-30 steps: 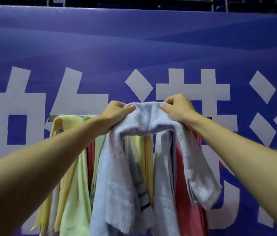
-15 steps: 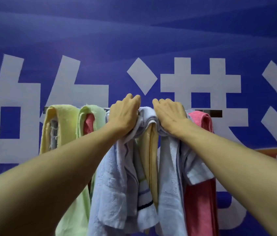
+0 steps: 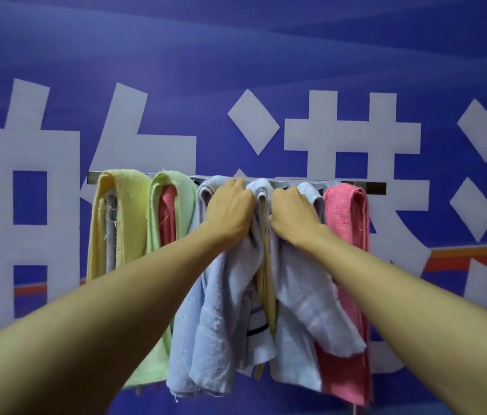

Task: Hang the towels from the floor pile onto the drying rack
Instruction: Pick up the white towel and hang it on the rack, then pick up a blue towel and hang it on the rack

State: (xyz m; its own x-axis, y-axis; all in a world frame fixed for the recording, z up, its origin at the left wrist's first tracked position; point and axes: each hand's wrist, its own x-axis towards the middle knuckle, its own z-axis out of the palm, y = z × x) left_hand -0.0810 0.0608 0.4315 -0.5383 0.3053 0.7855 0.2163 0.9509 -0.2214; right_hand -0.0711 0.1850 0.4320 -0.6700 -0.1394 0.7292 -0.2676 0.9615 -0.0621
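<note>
Pale blue towel (image 3: 215,310) lies draped over the drying rack (image 3: 370,187), bunched on the bar at the middle of the view, its ends hanging toward 6 o'clock. Both hands are on its top fold. The left hand (image 3: 230,208) and the right hand (image 3: 291,214) curl their fingers over the cloth at the bar, close together, with the fingertips hidden behind it.

The step in hand looks like settling this towel. Done well, the hands would slide apart toward 9 and 3 o'clock to flatten the fold, then even the ends, since the one at 5 o'clock hangs crumpled and shorter.

Room is the trouble. A green towel (image 3: 173,187) touches it at 9 o'clock with a yellow towel (image 3: 125,205) beyond, and a pink towel (image 3: 344,220) crowds it at 3 o'clock. A striped white towel (image 3: 258,327) and a tan towel (image 3: 266,280) hang between the hands, so a sideways pull may drag them along. The floor pile is out of view. A blue banner (image 3: 236,55) fills the background.
</note>
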